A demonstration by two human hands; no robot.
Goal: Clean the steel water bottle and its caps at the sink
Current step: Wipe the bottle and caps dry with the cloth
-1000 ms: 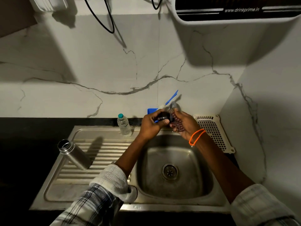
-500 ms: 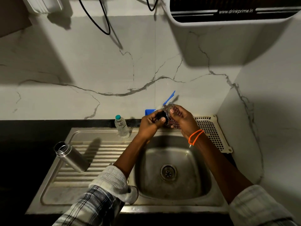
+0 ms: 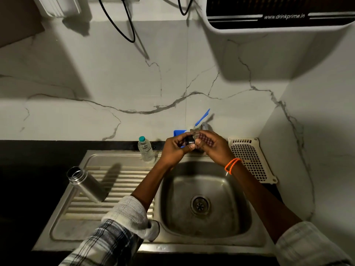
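Observation:
The steel water bottle [image 3: 87, 185] stands open and capless on the ribbed drainboard at the left. Above the back rim of the sink basin [image 3: 238, 225], my left hand [image 3: 175, 148] grips a small dark cap [image 3: 190, 140]. My right hand [image 3: 213, 146] holds a reddish mesh scrubber [image 3: 205, 138] pressed against the cap. The two hands touch each other. Most of the cap is hidden by my fingers.
A small clear plastic bottle [image 3: 146, 149] with a teal cap stands at the sink's back edge. A blue holder [image 3: 179, 132] with a blue handle [image 3: 202, 117] sits behind my hands. A cream perforated tray [image 3: 251, 160] lies on the right. The drain [image 3: 199, 205] is central.
My hands keep working the scrubber against the cap at the same spot; the scrubber has turned slightly over it. The steel bottle has not moved.

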